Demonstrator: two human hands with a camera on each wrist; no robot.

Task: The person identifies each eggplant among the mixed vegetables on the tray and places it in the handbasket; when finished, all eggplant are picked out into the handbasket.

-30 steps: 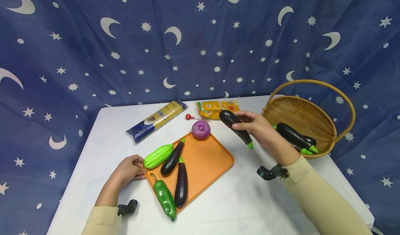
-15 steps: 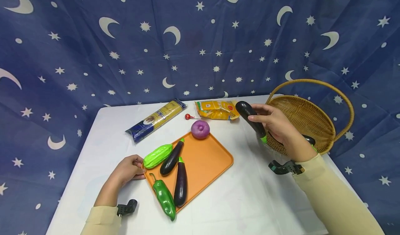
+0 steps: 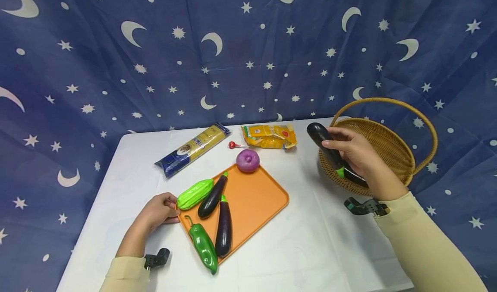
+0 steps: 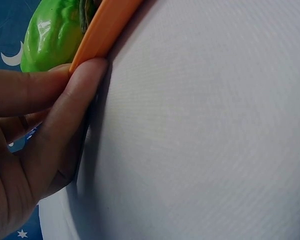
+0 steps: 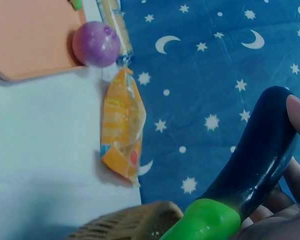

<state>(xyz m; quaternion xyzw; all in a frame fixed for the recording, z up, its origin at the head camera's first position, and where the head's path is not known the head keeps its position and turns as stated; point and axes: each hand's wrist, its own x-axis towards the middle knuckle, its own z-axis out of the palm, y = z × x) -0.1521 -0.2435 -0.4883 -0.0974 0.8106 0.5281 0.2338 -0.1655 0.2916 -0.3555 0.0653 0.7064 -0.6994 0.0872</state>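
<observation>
Head view: black eggplant (image 3: pixel 325 143) held raised to the right of the orange tray (image 3: pixel 258 197), tilted, green cap lowermost. Pinched between thumb and fingers of the right hand (image 3: pixel 355 152). In line of sight with the near-left rim of the wicker basket (image 3: pixel 388 145), likewise right of the tray; contact with the rim not determinable. Inside the basket, partly hidden behind the hand: second dark eggplant (image 3: pixel 355 177).

Left hand (image 3: pixel 159 210): pinching the tray's left corner between thumb and fingers, as confirmed in the left wrist view.

On the tray, left half: bumpy light-green vegetable (image 3: pixel 195 194) and two slender eggplants (image 3: pixel 223 229), side by side. Across the tray's near-left edge: green pepper (image 3: pixel 203 246), lower end overhanging. At the tray's far corner: purple onion (image 3: pixel 248 160).

Beyond the tray: blue-and-gold packet (image 3: pixel 194 149) to the far left; red lollipop (image 3: pixel 232 145) and crumpled orange packet (image 3: pixel 268 136) behind the onion. Beneath the tray: white tablecloth (image 3: pixel 303 249).
</observation>
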